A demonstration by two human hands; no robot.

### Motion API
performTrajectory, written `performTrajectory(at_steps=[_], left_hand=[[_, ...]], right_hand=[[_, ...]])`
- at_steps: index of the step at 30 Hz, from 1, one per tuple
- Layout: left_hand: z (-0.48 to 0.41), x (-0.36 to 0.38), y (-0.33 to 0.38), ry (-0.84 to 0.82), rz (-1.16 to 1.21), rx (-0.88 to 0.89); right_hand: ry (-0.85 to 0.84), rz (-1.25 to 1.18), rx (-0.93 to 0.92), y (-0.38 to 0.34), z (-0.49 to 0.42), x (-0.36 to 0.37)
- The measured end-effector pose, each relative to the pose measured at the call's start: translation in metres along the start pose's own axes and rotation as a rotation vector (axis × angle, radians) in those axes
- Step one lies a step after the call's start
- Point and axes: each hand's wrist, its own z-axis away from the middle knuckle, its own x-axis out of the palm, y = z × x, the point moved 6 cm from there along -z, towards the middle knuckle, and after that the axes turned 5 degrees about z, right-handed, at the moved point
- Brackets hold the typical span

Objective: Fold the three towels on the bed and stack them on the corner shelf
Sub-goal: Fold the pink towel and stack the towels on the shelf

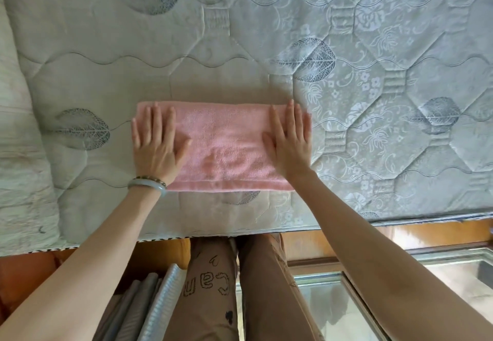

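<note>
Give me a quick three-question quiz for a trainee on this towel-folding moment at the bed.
1. True or false: the folded pink terry towel lies on the quilted leaf-patterned mattress.
2. Pick one: the left hand and right hand are A) pinching the towel's corners, B) lying flat on its two ends, C) lifted off it.
3. Fill in: the pale green bangle sits on the ___ wrist.

Key: 1 true; 2 B; 3 left.
</note>
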Motion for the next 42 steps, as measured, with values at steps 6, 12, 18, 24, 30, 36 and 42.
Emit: performTrajectory(at_steps=[6,12,18,24,30,36,42], left_hand=[[-0.003,0.001,0.000,-0.064,-0.010,-0.020],[0.008,-0.007,0.081,-0.015,0.050,0.198],[-0.006,0.023,0.112,-0.092,0.018,0.180],[-0.008,0.008,0.114,-0.121,0.062,0.155],[0.025,-0.046,0.121,-0.055,0.532,0.191],[0.042,-0.100,0.102,-0.212,1.127,-0.161],[0.034,-0.108,0.041,-0.180,1.197,-0.413]], right_hand=[[-0.116,-0.104,-0.001,0.000,-0.003,0.005],[-0.028,-0.475,0.426,0.028,0.017,-0.025],[-0.193,-0.639,0.701,0.035,0.035,-0.013],[-0.454,-0.950,0.959,0.052,0.044,0.001],[-0.562,-0.805,0.684,0.036,0.034,-0.050],[-0.497,-0.723,0.277,-0.054,0.020,-0.145],[-0.408,-0.898,0.143,-0.152,0.016,-0.137]])
